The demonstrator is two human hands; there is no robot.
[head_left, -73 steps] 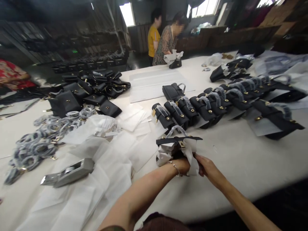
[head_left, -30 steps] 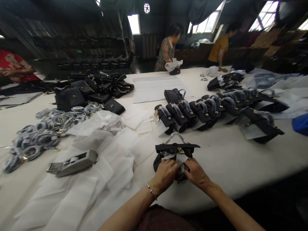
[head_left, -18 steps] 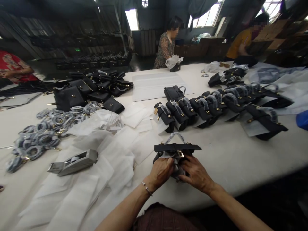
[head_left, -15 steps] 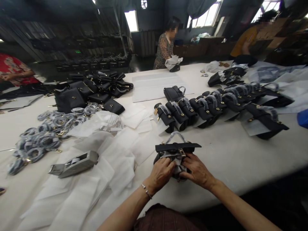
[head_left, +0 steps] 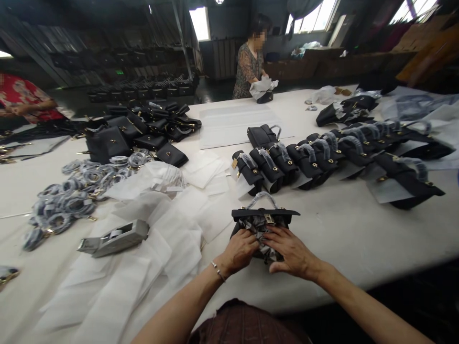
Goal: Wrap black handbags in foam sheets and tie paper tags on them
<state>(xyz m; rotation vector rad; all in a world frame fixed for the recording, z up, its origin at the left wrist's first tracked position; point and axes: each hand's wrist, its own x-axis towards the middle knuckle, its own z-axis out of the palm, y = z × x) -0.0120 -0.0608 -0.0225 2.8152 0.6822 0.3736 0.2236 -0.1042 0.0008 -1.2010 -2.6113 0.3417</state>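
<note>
A small black handbag (head_left: pixel 278 220) with a gold clasp and a wrapped top handle lies on the white table (head_left: pixel 344 234) right in front of me, its flap lifted. Crumpled grey tissue paper (head_left: pixel 261 228) fills its mouth. My left hand (head_left: pixel 239 249) grips the bag's left side, fingers curled into the paper. My right hand (head_left: pixel 292 252) presses down on the paper and the bag's front, fingers bent over it.
A row of finished black bags (head_left: pixel 322 160) runs to the right. White paper sheets (head_left: pixel 172 224), a grey tape dispenser (head_left: pixel 114 237), wrapped chain straps (head_left: pixel 71 191) and a heap of black bags (head_left: pixel 143 131) lie left. A person (head_left: pixel 249 64) works at the far end; another's sleeve (head_left: pixel 21 98) shows far left.
The loose white paper that stuck out of the bag has been pushed inside. Both hands moved from under the bag onto its opening and keep pressing the paper in.
</note>
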